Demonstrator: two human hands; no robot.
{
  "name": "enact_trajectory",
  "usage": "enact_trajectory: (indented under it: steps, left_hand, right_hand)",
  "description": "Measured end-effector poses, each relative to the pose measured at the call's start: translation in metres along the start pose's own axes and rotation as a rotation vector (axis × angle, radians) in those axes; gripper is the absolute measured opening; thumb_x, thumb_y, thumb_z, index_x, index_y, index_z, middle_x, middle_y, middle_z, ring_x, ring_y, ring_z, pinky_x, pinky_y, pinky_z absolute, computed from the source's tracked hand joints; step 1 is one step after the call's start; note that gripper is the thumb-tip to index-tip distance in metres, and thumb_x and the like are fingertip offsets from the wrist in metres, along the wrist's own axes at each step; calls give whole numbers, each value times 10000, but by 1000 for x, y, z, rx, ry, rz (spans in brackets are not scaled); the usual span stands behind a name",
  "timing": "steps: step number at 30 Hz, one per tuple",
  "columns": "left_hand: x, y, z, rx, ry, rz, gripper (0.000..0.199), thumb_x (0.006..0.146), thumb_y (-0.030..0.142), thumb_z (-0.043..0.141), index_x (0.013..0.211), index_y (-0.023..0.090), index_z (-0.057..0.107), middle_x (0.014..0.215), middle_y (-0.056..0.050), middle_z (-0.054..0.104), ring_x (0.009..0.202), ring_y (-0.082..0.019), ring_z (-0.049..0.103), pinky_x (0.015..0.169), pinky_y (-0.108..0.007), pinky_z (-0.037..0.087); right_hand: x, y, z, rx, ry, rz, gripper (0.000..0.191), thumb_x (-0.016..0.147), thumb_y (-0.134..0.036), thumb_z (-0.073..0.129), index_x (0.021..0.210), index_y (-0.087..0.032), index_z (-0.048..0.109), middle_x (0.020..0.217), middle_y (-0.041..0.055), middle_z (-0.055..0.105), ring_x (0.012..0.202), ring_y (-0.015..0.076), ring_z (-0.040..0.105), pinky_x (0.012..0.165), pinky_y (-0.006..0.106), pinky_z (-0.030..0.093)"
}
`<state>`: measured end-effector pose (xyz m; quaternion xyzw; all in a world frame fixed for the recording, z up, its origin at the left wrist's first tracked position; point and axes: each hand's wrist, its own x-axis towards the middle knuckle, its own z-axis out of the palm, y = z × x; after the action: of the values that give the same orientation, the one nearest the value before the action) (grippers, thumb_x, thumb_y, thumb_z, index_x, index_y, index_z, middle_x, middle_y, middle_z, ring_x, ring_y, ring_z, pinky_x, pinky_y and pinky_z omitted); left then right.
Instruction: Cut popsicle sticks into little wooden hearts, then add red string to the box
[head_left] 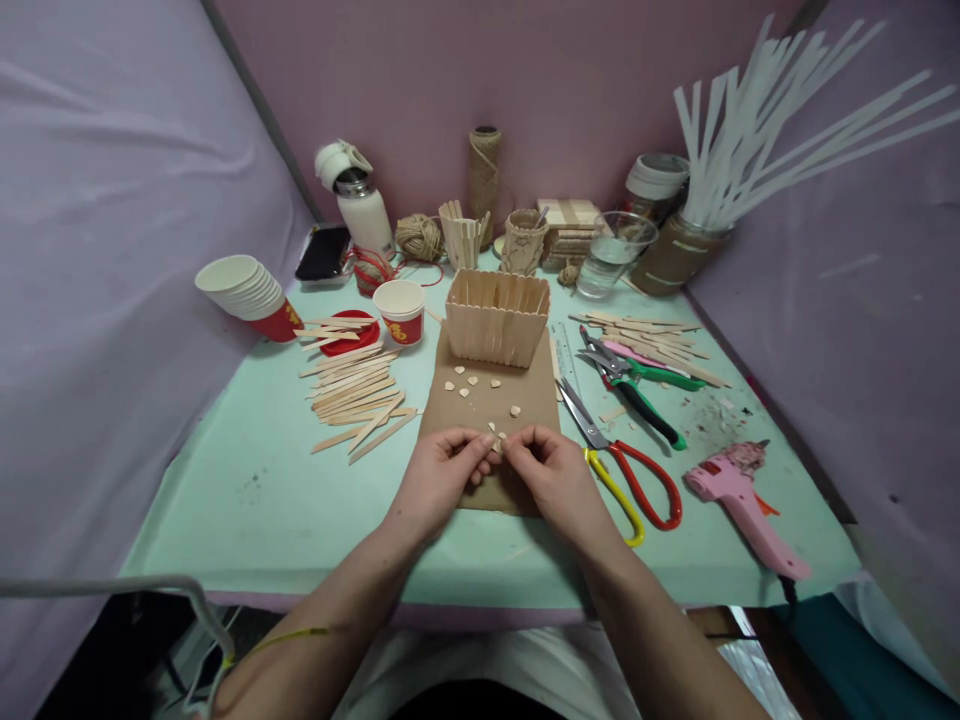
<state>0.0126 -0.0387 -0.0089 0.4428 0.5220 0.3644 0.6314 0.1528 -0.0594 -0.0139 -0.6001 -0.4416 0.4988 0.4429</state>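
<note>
Wooden chips (pixel 515 411), small and pale: six lie loose on one brown cardboard sheet (pixel 487 405), five in a group near its middle, the sixth apart to the right. More are at the fingertips, perhaps three; fingers cover part, so exact number uncertain.

Left hand (pixel 448 468): grip narrow, thumb to forefinger, pinching at the chips. Right hand (pixel 551 468): grip likewise narrow, meeting the left over the sheet, chips between the two.

Beyond the loose chips, one basket (pixel 495 338) of wooden sticks, upright on the far part of the sheet.

Right side of the counter (pixel 300 520): one pair of scissors (pixel 600 440), one handle red, one yellow, blades nearly together; one pair of shears (pixel 634 390) just beyond; one pink glue gun (pixel 750 505) nearest the edge; one heap of sticks, too overlapped to count.

Left side: one single paper cup (pixel 403 325), one tilted stack of cups (pixel 255 295), number unclear; one red disc (pixel 367 338) with several sticks across it; a larger stick pile (pixel 352 385) nearer, many pieces.

Back row: one white flask (pixel 365 220), one tall twine spool (pixel 484 170), one clear cup of water (pixel 609 260), one brown jar (pixel 675 258) of white strips.
</note>
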Motion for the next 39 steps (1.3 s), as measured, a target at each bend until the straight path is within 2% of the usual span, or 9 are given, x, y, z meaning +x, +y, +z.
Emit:
enact_trajectory:
  steps: [4, 10, 27, 39]
  left_hand:
    - [0, 0, 0, -49, -1, -17, 318, 752, 431, 667, 664, 127, 692, 629, -44, 648, 512, -87, 474, 522, -226, 378]
    - [-2, 3, -1, -46, -18, -58, 233, 716, 355, 700, 717, 122, 720, 671, -59, 687, 532, -85, 490, 545, -225, 388]
    - [-3, 6, -1, 15, 1, -34, 230, 714, 356, 693, 674, 130, 715, 642, -48, 673, 526, -90, 502, 548, -234, 406]
    - [-5, 8, -1, 38, 4, -28, 235, 719, 358, 687, 691, 128, 727, 666, -62, 683, 541, -100, 516, 564, -243, 426]
  right_hand:
    - [0, 2, 0, 8, 10, -2, 231, 764, -382, 625, 675, -169, 609, 642, 7, 607, 608, 134, 505, 582, 248, 395]
    - [1, 4, 0, 18, -5, 9, 236, 759, -401, 630, 681, -179, 608, 672, 18, 641, 637, 152, 548, 613, 257, 417]
    - [0, 2, 0, -10, -16, -3, 216, 757, -372, 612, 654, -184, 591, 637, 7, 626, 600, 142, 526, 573, 250, 396]
    - [1, 2, 0, 24, -14, 15, 235, 759, -397, 634, 674, -180, 607, 681, 30, 674, 643, 164, 579, 639, 282, 434]
